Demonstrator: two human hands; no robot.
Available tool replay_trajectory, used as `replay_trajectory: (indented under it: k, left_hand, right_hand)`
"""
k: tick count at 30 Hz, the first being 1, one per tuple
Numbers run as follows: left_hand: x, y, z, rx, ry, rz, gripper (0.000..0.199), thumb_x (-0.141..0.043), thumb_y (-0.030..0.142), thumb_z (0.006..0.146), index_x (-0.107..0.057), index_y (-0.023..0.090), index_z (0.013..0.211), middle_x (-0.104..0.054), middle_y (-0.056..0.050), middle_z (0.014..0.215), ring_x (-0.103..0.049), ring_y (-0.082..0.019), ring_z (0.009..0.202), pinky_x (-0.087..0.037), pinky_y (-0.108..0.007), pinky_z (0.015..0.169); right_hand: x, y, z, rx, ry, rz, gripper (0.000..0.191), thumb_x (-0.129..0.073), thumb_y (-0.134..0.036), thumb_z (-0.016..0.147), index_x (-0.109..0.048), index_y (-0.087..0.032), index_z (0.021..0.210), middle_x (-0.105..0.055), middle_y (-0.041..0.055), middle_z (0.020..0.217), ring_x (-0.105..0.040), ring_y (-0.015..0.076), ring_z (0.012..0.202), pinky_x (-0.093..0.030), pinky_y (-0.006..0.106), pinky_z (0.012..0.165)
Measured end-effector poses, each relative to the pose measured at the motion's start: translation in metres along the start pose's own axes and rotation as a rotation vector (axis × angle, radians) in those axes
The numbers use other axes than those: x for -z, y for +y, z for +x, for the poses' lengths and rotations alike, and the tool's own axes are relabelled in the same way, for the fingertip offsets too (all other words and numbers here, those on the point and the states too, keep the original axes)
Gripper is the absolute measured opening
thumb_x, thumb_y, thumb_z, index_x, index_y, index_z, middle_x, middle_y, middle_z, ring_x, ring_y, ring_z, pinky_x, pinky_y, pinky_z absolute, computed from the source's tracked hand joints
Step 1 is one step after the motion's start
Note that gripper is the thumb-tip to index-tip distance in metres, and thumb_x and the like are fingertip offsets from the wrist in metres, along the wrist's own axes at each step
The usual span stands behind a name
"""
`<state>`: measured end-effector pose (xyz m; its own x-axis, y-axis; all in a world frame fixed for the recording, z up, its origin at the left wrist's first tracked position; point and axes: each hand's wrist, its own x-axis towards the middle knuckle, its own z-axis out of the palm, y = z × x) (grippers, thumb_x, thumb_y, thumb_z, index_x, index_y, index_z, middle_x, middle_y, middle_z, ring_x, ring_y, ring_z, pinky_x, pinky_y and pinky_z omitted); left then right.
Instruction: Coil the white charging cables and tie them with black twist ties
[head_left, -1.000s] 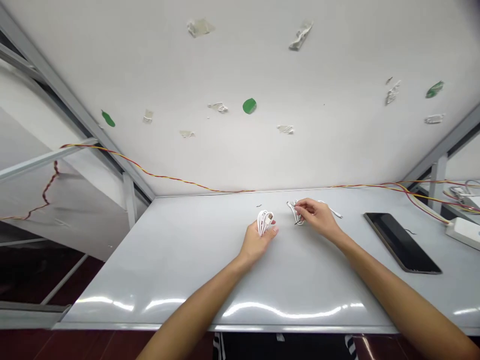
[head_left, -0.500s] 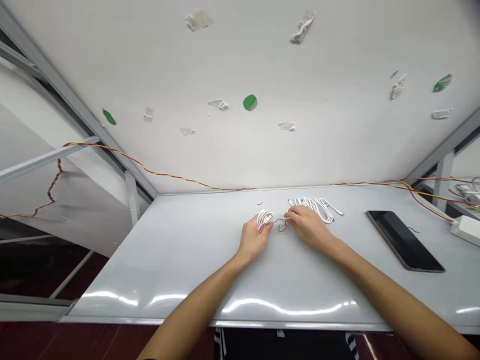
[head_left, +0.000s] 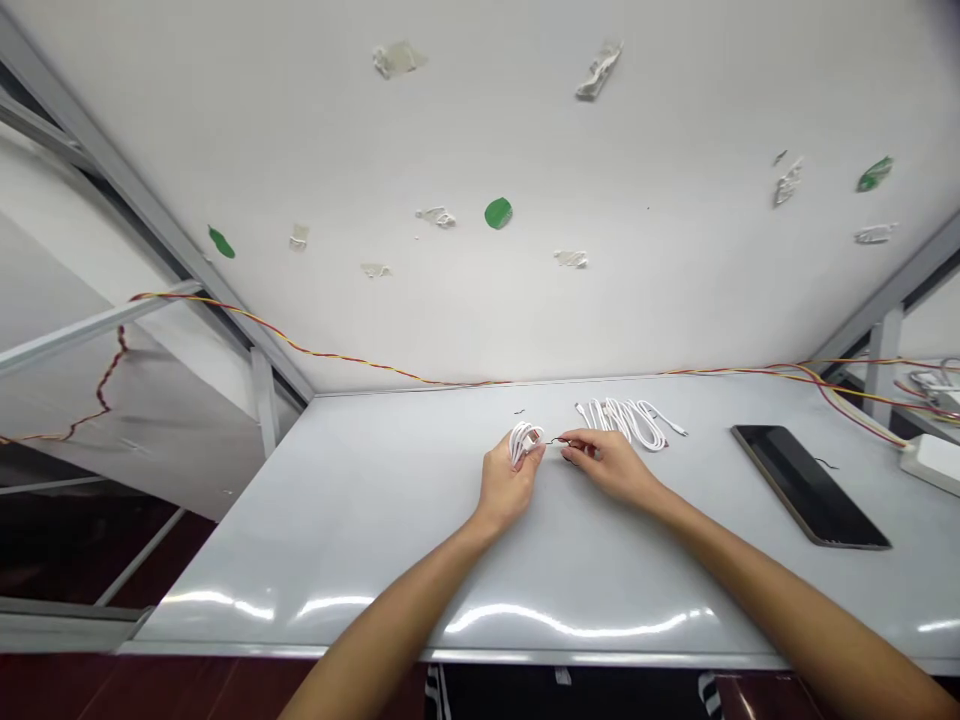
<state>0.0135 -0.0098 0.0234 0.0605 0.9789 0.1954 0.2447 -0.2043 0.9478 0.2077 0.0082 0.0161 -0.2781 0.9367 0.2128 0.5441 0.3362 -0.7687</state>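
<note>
A coiled white cable (head_left: 526, 441) sits clasped in the left hand (head_left: 507, 485), near but apart from the right hand (head_left: 611, 468), which pinches a thin dark wire (head_left: 562, 441). Looser white cables (head_left: 622, 422) lie just behind on the white table (head_left: 360, 520); a black tablet (head_left: 810, 487) lies well right.

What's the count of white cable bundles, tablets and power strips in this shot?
White cable bundles: 2 (held bundle in the left hand; loose bundle on the table)
Dark tablet: 1
White power strip: 1
Total: 4
</note>
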Motion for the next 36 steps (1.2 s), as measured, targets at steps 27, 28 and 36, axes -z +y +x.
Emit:
replay_trajectory:
  k: [27,28,36]
  left_hand:
    - [0.000,0.026,-0.012,0.410,-0.552,-0.266,0.054,-0.071,0.024,0.075,-0.050,0.020,0.125,-0.054,0.004,0.073,-0.040,-0.007,0.051,-0.033,-0.021,0.050]
    - [0.000,0.028,-0.014,0.457,-0.621,-0.279,0.054,-0.070,0.025,0.076,-0.049,0.020,0.125,-0.049,0.007,0.066,-0.033,-0.005,0.046,-0.027,-0.020,0.045]
    - [-0.002,0.029,-0.022,0.647,-0.835,-0.403,0.061,-0.073,0.020,0.072,-0.042,0.023,0.124,-0.031,0.013,0.058,-0.025,-0.005,0.045,-0.017,-0.019,0.046]
  right_hand:
    - [-0.003,-0.024,-0.014,0.315,0.353,0.226,0.021,-0.047,-0.030,0.098,-0.064,-0.021,0.089,-0.063,0.0088,0.103,-0.062,0.0198,0.091,-0.050,0.035,0.078]
    - [-0.006,-0.026,-0.017,0.394,0.327,0.139,0.019,-0.046,-0.026,0.098,-0.063,-0.021,0.089,-0.064,0.0089,0.102,-0.061,0.0198,0.091,-0.050,0.034,0.079]
    - [-0.026,-0.018,-0.023,0.576,0.269,-0.108,0.019,-0.042,-0.012,0.094,-0.057,-0.020,0.087,-0.055,-0.0041,0.058,-0.046,0.0091,0.045,-0.035,0.022,0.047]
